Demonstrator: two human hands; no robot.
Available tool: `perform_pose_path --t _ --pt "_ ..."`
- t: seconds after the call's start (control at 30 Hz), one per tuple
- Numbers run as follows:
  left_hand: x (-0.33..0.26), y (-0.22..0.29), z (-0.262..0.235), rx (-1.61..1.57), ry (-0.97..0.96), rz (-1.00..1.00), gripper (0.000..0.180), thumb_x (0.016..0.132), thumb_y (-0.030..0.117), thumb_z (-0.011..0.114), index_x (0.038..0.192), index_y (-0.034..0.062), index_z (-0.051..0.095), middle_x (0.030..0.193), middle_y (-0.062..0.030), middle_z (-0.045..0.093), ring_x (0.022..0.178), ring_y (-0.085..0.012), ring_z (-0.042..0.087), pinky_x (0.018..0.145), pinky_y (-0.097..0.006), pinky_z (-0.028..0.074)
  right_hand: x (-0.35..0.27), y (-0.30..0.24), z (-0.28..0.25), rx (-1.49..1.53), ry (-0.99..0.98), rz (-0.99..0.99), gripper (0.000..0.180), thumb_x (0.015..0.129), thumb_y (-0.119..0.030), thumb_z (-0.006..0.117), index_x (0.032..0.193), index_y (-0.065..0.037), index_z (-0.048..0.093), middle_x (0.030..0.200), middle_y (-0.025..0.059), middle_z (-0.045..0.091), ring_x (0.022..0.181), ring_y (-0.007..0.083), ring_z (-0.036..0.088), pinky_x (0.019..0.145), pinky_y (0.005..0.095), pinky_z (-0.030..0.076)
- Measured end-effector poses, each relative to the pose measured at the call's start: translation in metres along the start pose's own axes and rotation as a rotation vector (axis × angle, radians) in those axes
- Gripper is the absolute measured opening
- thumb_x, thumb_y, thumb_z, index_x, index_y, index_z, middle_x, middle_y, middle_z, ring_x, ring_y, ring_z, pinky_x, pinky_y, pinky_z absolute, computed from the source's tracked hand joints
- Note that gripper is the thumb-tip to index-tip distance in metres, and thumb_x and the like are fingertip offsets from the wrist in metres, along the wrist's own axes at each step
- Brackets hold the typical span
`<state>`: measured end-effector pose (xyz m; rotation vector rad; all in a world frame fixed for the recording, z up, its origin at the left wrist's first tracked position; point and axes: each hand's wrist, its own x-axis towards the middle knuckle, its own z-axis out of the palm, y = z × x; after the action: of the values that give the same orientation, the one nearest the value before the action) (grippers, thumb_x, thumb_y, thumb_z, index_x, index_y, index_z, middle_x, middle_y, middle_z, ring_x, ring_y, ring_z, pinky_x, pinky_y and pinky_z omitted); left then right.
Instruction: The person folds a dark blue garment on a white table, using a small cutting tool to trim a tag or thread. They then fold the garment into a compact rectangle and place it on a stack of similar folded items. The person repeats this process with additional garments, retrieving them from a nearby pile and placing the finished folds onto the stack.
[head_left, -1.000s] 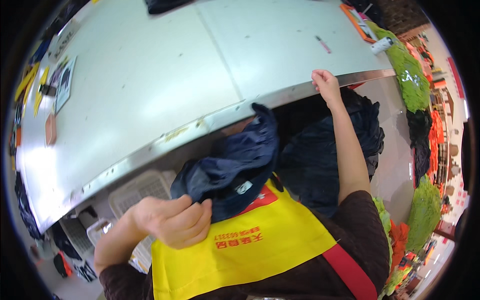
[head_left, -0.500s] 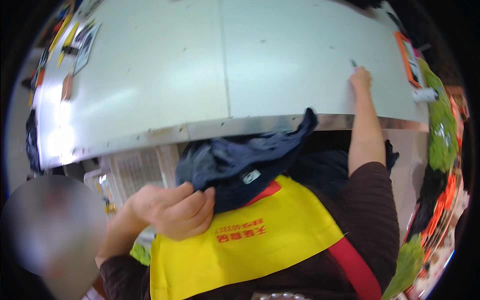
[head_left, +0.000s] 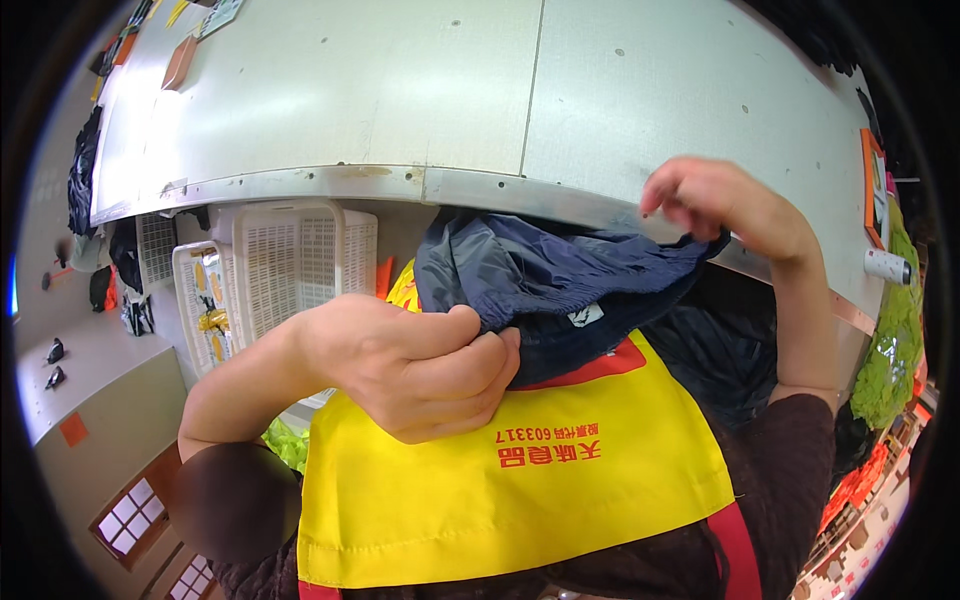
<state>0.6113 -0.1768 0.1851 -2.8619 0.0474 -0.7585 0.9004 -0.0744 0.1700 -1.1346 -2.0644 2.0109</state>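
Note:
A navy-blue cloth garment (head_left: pixel 560 265) with a gathered elastic edge and a small white label (head_left: pixel 585 316) is stretched across my lap, against the table's front edge. Closed on its near left edge, my left hand (head_left: pixel 415 365) pinches the fabric between thumb and curled fingers. Over the garment's right end is my right hand (head_left: pixel 725 205), bent at the wrist with its fingers partly curled. Its lower fingers look close to the cloth, but blur hides whether they grip it or anything small. A yellow apron (head_left: pixel 520 500) with red print covers my front beneath the garment.
The pale metal-edged table (head_left: pixel 400 90) spans the far side. White plastic baskets (head_left: pixel 285 270) stand below it at left. A brown block (head_left: pixel 180 62) lies on its far left, an orange-framed item (head_left: pixel 873 188) and a white roll (head_left: pixel 886 266) at right, beside green bundles (head_left: pixel 890 345).
My right hand has drawn back from the tabletop, where a small dark item showed at its fingertips, to the garment's right end. My left hand keeps its hold. The view has shifted.

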Motion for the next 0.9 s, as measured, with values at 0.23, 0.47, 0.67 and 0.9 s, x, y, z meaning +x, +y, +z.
perform_pose_path --t 0.23,0.47,0.67,0.9 --pt "0.001 0.002 -0.001 0.009 -0.01 0.05 0.01 0.073 0.004 0.051 0.071 0.0022 0.061 0.08 -0.007 0.063 0.071 -0.0159 0.053 0.057 -0.024 0.045 0.017 -0.017 0.021 -0.071 -0.426 -0.036 0.038 0.094 -0.032 0.042 0.092 0.001 0.06 0.063 -0.0009 0.046 0.057 0.0079 0.039 0.053 0.0228 0.035" --pt "-0.002 0.003 0.0 0.01 -0.018 0.043 0.01 0.074 0.004 0.051 0.072 0.0023 0.06 0.081 -0.0066 0.063 0.071 -0.0157 0.053 0.057 -0.024 0.045 0.027 -0.027 0.031 -0.054 -0.496 0.053 0.038 0.093 -0.034 0.042 0.087 -0.001 0.062 0.06 -0.0011 0.045 0.055 0.0077 0.039 0.051 0.0218 0.034" --pt "-0.002 0.001 0.001 0.006 -0.029 0.054 0.009 0.073 0.005 0.051 0.072 0.003 0.06 0.081 -0.0061 0.063 0.072 -0.0156 0.053 0.057 -0.024 0.045 0.031 -0.027 0.037 -0.06 -0.493 0.061 0.039 0.094 -0.034 0.042 0.084 -0.001 0.061 0.061 -0.0009 0.046 0.055 0.008 0.039 0.051 0.0226 0.034" --pt "-0.002 0.001 0.001 0.004 -0.03 0.044 0.009 0.072 0.005 0.052 0.072 0.0031 0.061 0.081 -0.0056 0.063 0.072 -0.015 0.052 0.057 -0.024 0.045 0.026 -0.036 0.041 -0.079 -0.473 0.028 0.044 0.092 -0.04 0.042 0.076 -0.003 0.06 0.063 0.0014 0.05 0.06 0.0109 0.044 0.055 0.025 0.038"
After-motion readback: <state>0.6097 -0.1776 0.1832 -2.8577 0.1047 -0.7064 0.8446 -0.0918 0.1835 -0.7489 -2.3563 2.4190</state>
